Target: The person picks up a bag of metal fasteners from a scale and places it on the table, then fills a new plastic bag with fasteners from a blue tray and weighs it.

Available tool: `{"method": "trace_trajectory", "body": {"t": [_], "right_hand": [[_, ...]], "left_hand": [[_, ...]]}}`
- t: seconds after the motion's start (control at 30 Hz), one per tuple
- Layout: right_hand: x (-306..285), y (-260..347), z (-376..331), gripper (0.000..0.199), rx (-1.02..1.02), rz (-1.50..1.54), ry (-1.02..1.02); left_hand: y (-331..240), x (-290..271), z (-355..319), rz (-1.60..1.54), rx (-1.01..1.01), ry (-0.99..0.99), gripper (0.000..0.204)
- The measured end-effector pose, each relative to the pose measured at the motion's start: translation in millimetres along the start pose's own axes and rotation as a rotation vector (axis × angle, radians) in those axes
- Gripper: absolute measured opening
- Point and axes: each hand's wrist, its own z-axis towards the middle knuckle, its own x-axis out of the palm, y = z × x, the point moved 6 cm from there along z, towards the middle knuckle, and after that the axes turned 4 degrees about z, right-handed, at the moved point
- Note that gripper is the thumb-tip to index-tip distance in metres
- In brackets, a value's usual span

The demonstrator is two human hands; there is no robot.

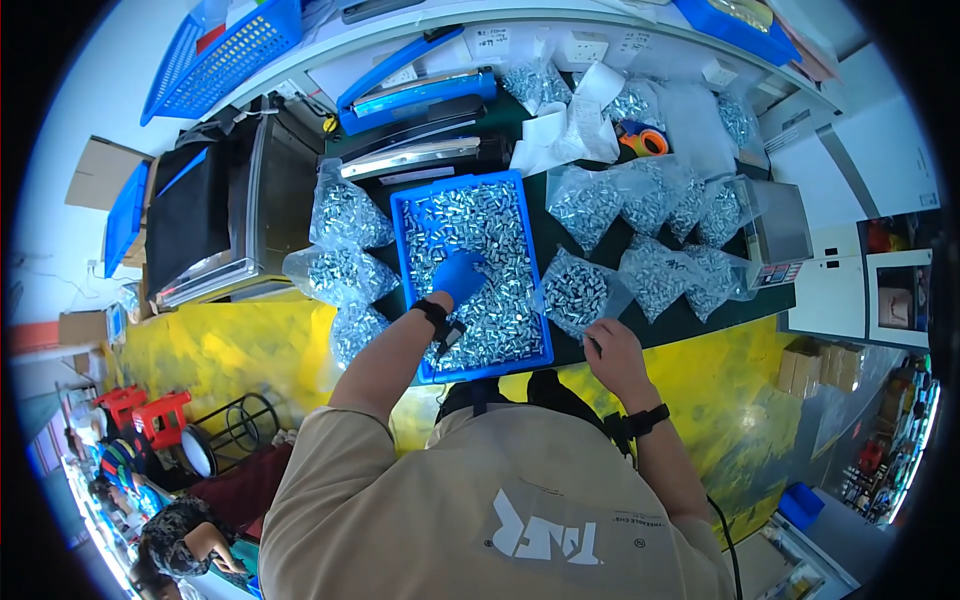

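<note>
A blue tray [549,335] on the dark green table holds a spread of small silvery metal cylinders [505,320]. My left hand [459,278], in a blue glove, reaches down among them; its fingertips are hidden. Right of the tray lies a clear plastic bag [576,293] filled with the same kind of pieces. My bare right hand [614,352] is at that bag's near right edge, fingers curled in. Whether they pinch the film is too small to make out. A small dark object [450,336] lies by my left wrist, over the pieces.
More filled bags [655,278] crowd the table's right side, and others [345,275] line the tray's left. Behind stand bag sealers [420,98], crumpled white paper [568,130] and an orange tape dispenser [642,140]. A clear plastic box [778,222] stands at the right end.
</note>
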Motion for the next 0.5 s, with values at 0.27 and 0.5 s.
{"method": "trace_trajectory", "body": {"t": [0.27,0.5], "right_hand": [[-1,-3,1,0.010,0.002,0.035,-0.015],[-1,-13,-4,0.010,-0.020,0.070,-0.039]], "left_hand": [[10,-36,-31,-0.204,0.281,-0.046,0.044],[-99,-78,-74,-1.196,-0.368,0.208,0.040]]}}
